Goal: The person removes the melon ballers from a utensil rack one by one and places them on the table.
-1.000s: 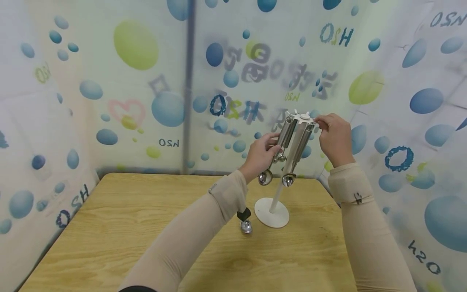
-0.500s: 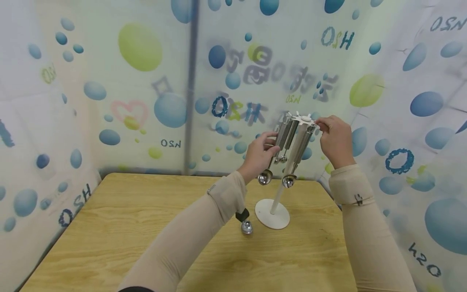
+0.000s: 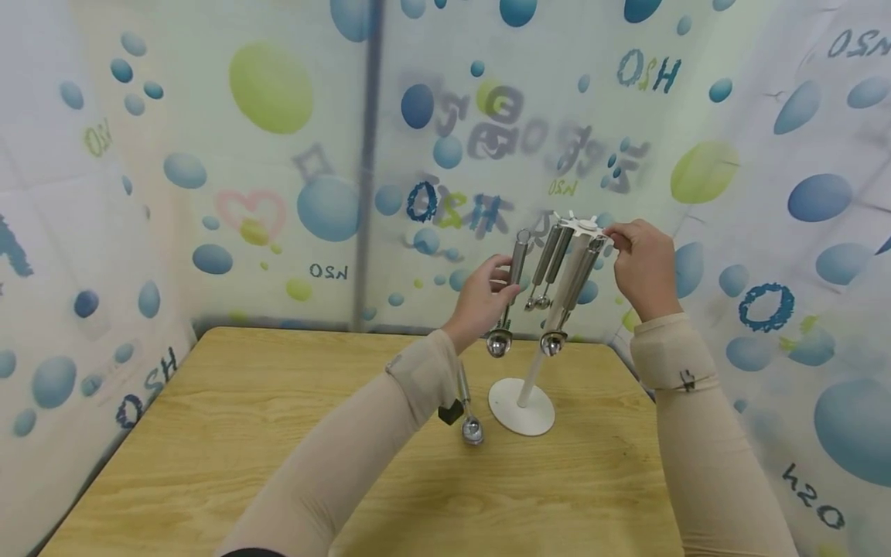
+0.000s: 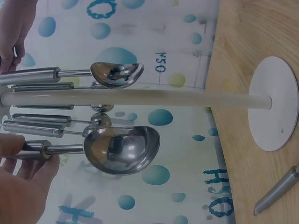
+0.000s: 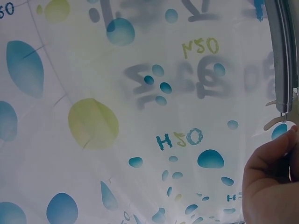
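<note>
My left hand (image 3: pixel 480 298) grips the handle of a metal ice cream scoop (image 4: pixel 124 150), its bowl hanging down, just left of a white rotating stand (image 3: pixel 583 227). The scoop's ring end points up, apart from the stand's hooks. At the top right of the stand, my right hand (image 3: pixel 646 267) pinches the end of one white hook arm. Another large scoop (image 4: pixel 117 74) hangs from the stand on that side, and several small round-ended metal scoops (image 3: pixel 539 300) hang between. The stand leans somewhat in the head view.
The stand's round white base (image 3: pixel 522 422) rests on the wooden table (image 3: pixel 278 433). One more metal scoop (image 3: pixel 472 430) lies left of the base, partly behind the left forearm. A bubble-patterned curtain (image 3: pixel 264 170) encloses the table at the back and sides.
The left hand has moved left and slightly down, taking the large scoop away from the stand. The right hand has stayed at the hook arm. More of the scoop on the table shows.
</note>
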Tool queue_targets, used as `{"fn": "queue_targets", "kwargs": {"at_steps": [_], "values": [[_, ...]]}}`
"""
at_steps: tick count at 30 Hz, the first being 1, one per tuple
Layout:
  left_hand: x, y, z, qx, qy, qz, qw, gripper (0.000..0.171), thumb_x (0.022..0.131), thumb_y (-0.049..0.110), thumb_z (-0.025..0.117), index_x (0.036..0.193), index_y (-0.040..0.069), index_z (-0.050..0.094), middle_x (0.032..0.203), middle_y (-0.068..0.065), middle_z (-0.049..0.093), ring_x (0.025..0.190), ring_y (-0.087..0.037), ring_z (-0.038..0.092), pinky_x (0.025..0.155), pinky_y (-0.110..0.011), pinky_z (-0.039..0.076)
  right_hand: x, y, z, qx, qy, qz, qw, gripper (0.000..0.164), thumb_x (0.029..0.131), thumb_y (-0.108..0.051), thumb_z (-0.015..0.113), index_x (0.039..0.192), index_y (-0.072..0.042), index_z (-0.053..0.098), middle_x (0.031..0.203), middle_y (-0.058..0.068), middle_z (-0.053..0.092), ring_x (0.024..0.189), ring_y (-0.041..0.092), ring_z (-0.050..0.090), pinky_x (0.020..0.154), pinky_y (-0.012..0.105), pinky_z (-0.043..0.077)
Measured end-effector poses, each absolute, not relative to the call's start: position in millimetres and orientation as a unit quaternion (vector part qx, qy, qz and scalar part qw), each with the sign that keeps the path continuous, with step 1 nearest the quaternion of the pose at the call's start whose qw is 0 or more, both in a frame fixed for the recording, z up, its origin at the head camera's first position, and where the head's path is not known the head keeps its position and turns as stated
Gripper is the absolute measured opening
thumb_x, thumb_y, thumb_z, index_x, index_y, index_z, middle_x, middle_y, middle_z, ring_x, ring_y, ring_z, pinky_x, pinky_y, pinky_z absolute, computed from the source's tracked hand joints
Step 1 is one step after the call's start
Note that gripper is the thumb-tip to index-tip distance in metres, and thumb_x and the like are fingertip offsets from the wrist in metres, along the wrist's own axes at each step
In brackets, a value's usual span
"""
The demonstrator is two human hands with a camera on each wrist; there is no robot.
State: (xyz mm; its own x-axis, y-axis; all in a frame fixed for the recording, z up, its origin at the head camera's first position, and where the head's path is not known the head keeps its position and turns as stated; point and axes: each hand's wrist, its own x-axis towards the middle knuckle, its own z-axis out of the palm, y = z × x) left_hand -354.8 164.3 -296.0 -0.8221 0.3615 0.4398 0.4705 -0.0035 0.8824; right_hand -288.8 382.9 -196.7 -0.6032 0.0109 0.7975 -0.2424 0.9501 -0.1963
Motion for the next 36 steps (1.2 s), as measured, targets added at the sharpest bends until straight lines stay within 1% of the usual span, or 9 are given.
{"fn": "queue_targets", "kwargs": {"at_steps": [4, 10, 17, 20, 22, 26, 32, 36], "values": [[-358, 159, -302, -0.289, -0.704, -0.648, 0.032, 0.045, 0.101, 0.015, 0.065, 0.144, 0.015, 0.051, 0.116, -0.003, 0.068, 0.102, -0.016, 0.067, 0.084, -0.035, 0.057, -290, 384, -196, 0.065, -0.884, 0.140, 0.441, 0.025, 0.103, 0.006, 0.048, 0.108, 0.009, 0.072, 0.098, 0.028, 0.067, 0.091, 0.045, 0.064, 0.084, 0.058, 0.051], [-362, 149, -311, -0.296, -0.713, -0.635, 0.036, 0.039, 0.100, 0.014, 0.066, 0.138, 0.012, 0.054, 0.115, -0.007, 0.069, 0.100, -0.019, 0.068, 0.084, -0.035, 0.058, -290, 384, -195, 0.067, -0.883, 0.141, 0.442, 0.025, 0.103, 0.007, 0.048, 0.107, 0.009, 0.072, 0.098, 0.028, 0.067, 0.092, 0.046, 0.064, 0.084, 0.058, 0.051], [-366, 141, -326, -0.289, -0.722, -0.627, 0.037, 0.033, 0.100, 0.014, 0.067, 0.130, 0.007, 0.057, 0.113, -0.008, 0.069, 0.096, -0.020, 0.068, 0.076, -0.033, 0.059, -286, 381, -193, 0.064, -0.886, 0.144, 0.437, 0.024, 0.104, 0.004, 0.048, 0.108, 0.010, 0.072, 0.098, 0.028, 0.066, 0.093, 0.046, 0.063, 0.085, 0.058, 0.051], [-367, 138, -332, -0.288, -0.723, -0.627, 0.039, 0.033, 0.100, 0.014, 0.066, 0.131, 0.005, 0.057, 0.113, -0.010, 0.069, 0.097, -0.021, 0.068, 0.077, -0.033, 0.059, -285, 381, -193, 0.063, -0.886, 0.143, 0.436, 0.024, 0.104, 0.004, 0.049, 0.108, 0.009, 0.072, 0.098, 0.028, 0.066, 0.092, 0.046, 0.064, 0.085, 0.057, 0.051], [-368, 136, -336, -0.286, -0.720, -0.631, 0.038, 0.036, 0.101, 0.012, 0.065, 0.135, 0.004, 0.056, 0.114, -0.012, 0.069, 0.097, -0.022, 0.068, 0.078, -0.033, 0.059, -285, 381, -193, 0.063, -0.887, 0.143, 0.435, 0.024, 0.104, 0.004, 0.049, 0.108, 0.009, 0.072, 0.098, 0.028, 0.067, 0.092, 0.046, 0.064, 0.085, 0.057, 0.051], [-371, 133, -342, -0.283, -0.716, -0.638, 0.028, 0.043, 0.101, 0.011, 0.064, 0.142, 0.007, 0.052, 0.116, -0.014, 0.069, 0.098, -0.024, 0.069, 0.079, -0.035, 0.060, -285, 380, -193, 0.064, -0.887, 0.141, 0.434, 0.024, 0.104, 0.003, 0.049, 0.108, 0.009, 0.072, 0.097, 0.028, 0.066, 0.092, 0.045, 0.063, 0.085, 0.057, 0.051], [-372, 128, -349, -0.269, -0.733, -0.625, 0.027, 0.045, 0.098, 0.014, 0.068, 0.141, 0.012, 0.055, 0.119, -0.009, 0.068, 0.099, -0.022, 0.068, 0.078, -0.034, 0.060, -285, 381, -194, 0.069, -0.886, 0.138, 0.438, 0.024, 0.104, 0.002, 0.049, 0.107, 0.010, 0.072, 0.097, 0.028, 0.066, 0.090, 0.046, 0.063, 0.084, 0.058, 0.051], [-373, 124, -353, -0.266, -0.723, -0.637, 0.012, 0.052, 0.097, 0.011, 0.069, 0.146, 0.015, 0.051, 0.118, -0.013, 0.067, 0.096, -0.023, 0.069, 0.075, -0.037, 0.061, -285, 381, -194, 0.067, -0.887, 0.139, 0.436, 0.024, 0.104, 0.002, 0.049, 0.107, 0.010, 0.072, 0.097, 0.028, 0.066, 0.090, 0.045, 0.063, 0.084, 0.058, 0.051]]}}
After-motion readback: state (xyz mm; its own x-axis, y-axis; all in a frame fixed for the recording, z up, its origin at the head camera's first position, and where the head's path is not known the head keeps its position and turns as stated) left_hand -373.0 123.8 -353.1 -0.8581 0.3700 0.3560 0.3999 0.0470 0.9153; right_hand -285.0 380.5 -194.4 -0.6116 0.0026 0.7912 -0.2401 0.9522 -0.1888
